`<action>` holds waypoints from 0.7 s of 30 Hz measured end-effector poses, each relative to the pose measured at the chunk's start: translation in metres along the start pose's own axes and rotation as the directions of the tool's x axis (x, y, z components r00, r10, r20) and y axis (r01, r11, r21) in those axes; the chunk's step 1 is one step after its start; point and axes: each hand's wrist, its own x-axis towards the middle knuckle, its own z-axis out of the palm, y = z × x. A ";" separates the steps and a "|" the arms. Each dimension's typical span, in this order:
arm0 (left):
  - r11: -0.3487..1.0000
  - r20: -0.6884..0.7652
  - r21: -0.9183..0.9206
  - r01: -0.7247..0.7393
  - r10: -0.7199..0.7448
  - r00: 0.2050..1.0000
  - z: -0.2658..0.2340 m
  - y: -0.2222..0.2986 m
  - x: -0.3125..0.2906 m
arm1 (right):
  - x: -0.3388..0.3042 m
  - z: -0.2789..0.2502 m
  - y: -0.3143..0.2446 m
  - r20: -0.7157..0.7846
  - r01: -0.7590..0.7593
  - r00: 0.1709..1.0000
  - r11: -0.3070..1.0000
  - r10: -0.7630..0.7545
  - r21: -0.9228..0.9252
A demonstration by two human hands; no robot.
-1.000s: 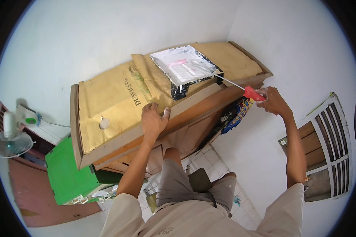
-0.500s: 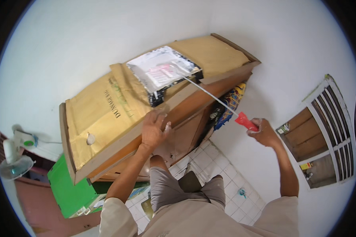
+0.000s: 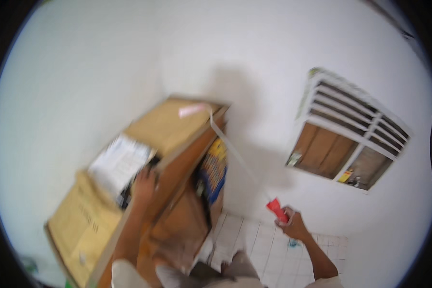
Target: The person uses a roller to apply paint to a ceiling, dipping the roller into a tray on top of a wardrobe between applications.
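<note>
My right hand (image 3: 293,224) is closed around the red handle of a paint roller (image 3: 276,209). Its long thin rod slants up and left to a pale pink roller sleeve, which is over the far end of a wooden cabinet (image 3: 177,168) topped with brown paper. On that paper sits a paint tray (image 3: 117,161), white inside with dark edges. My left hand (image 3: 144,187) is at the cabinet's front edge, against the tray's dark near side. Blur smears its fingers, so whether they grip the tray or just rest there is unclear.
White walls meet in a corner behind the cabinet. A window (image 3: 350,129) with white slats and brown panels is on the right wall. A blue-and-yellow patterned item (image 3: 215,168) is by the cabinet's end. White floor tiles (image 3: 254,240) lie below, with a small teal object (image 3: 294,243).
The roller has come up out of the tray and moved toward the cabinet's far end. My left hand has shifted along the edge to the tray. The view has swung right.
</note>
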 end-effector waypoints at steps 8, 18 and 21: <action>1.000 0.075 -0.014 -0.015 0.016 0.997 -0.067 0.044 0.017 | -0.032 -0.115 0.002 -0.351 -0.013 0.928 0.953 0.124 0.303; 0.974 -0.086 -0.225 -0.039 0.020 0.996 -0.042 0.031 0.018 | -0.005 -0.252 -0.076 -0.668 0.365 0.739 0.886 -0.089 0.286; 0.985 -0.019 -0.173 -0.010 0.007 1.000 -0.042 0.030 0.014 | -0.006 -0.290 -0.096 -0.728 0.396 0.672 0.897 -0.137 0.196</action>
